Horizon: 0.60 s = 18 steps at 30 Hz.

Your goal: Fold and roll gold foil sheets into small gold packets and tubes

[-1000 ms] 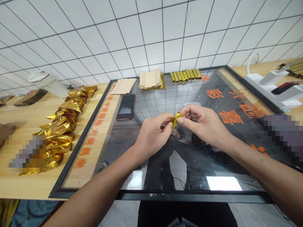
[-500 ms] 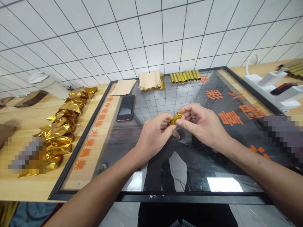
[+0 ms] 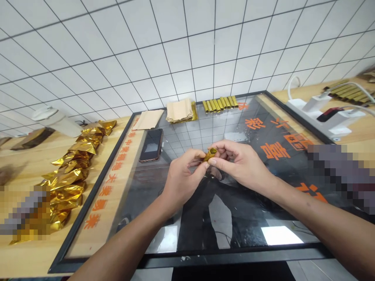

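Observation:
Between my two hands I hold a small gold foil tube (image 3: 210, 155) above the glass-topped, black-framed board. My left hand (image 3: 187, 175) pinches its left end between thumb and fingers. My right hand (image 3: 234, 160) grips the other side, its thumb pressed along the tube, and the tube's open end shows at the top. Fingers cover much of the foil. Beyond the hands, a row of gold tubes (image 3: 220, 104) lies along the board's far edge. Left of that row is a stack of brown paper sheets (image 3: 179, 110), with gold foil sheets partly under it.
A phone (image 3: 151, 145) and a flat brown paper piece (image 3: 149, 119) lie on the board's left. Crumpled gold foil pieces (image 3: 70, 171) line the wooden table, near a pale cup (image 3: 57, 120). A white power strip (image 3: 319, 117) with cables is at right, before the tiled wall.
The tube has been tilted in my fingers, so its open end now faces more upward. Both hands remain on it. The camera view has shifted slightly.

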Motion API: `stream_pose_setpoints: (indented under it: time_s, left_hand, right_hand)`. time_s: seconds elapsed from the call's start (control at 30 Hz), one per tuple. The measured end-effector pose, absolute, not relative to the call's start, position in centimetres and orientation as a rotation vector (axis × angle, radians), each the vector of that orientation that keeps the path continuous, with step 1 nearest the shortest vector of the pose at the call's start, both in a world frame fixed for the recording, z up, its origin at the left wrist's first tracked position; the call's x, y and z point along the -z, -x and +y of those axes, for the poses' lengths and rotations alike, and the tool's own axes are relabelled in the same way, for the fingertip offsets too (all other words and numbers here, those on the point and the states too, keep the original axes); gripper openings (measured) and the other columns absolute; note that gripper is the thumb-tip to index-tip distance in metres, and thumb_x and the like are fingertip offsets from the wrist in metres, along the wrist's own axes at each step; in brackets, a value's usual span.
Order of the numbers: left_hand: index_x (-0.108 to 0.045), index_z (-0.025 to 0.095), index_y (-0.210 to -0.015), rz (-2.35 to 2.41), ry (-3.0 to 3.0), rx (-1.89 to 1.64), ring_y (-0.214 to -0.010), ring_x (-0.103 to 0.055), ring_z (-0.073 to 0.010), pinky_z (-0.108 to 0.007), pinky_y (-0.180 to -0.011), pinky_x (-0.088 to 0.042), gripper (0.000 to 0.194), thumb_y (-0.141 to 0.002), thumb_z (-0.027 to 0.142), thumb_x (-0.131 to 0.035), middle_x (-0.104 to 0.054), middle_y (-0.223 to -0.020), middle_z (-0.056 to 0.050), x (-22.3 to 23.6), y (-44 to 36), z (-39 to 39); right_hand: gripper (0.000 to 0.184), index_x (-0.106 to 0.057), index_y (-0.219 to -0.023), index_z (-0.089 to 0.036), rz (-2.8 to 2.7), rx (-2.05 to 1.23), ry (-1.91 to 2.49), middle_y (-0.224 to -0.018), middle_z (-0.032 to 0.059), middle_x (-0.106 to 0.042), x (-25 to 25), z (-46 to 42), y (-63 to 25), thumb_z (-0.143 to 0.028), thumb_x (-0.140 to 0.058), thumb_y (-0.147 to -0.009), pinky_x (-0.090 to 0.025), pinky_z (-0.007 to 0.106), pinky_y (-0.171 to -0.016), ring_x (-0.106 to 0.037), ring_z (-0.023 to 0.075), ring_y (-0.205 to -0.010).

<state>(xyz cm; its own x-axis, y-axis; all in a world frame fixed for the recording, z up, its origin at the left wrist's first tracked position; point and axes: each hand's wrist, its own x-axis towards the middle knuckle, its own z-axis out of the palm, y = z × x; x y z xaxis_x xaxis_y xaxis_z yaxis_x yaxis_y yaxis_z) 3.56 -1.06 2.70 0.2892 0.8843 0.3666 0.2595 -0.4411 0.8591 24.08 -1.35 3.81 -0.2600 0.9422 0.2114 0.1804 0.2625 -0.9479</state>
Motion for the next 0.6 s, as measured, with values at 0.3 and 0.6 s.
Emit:
stream_pose_setpoints:
  time_s: [0.3,0.6]
  left_hand:
    - [-0.071,0.023,-0.103,1.076,-1.977,-1.169,-0.092,-0.077,-0.0171,-0.032,-0.089,-0.064,0.009,-0.095,0.022,-0.072,-0.079,-0.100,-0.001,-2.73,-3.40,-1.02]
    - [-0.071,0.024,-0.101,1.095,-1.993,-1.179,-0.089,-0.077,-0.0160,-0.030,-0.086,-0.062,0.008,-0.094,0.020,-0.072,-0.079,-0.097,0.000,-2.57,-3.52,-1.00]
  right_hand:
    - [0.017,-0.076,-0.110,-0.026,-1.697,-0.985,1.035,-0.096,0.0045,-0.077,-4.10,-1.55,-24.07,-0.035,-0.074,-0.096,-0.059,0.034,-0.069,-0.073,0.0216,-0.085]
    - [0.012,-0.079,-0.109,-0.027,-1.892,-0.718,1.020,-0.089,0.0019,-0.072,-4.53,-1.64,-24.23,-0.029,-0.071,-0.100,-0.053,0.035,-0.076,-0.066,0.0188,-0.080]
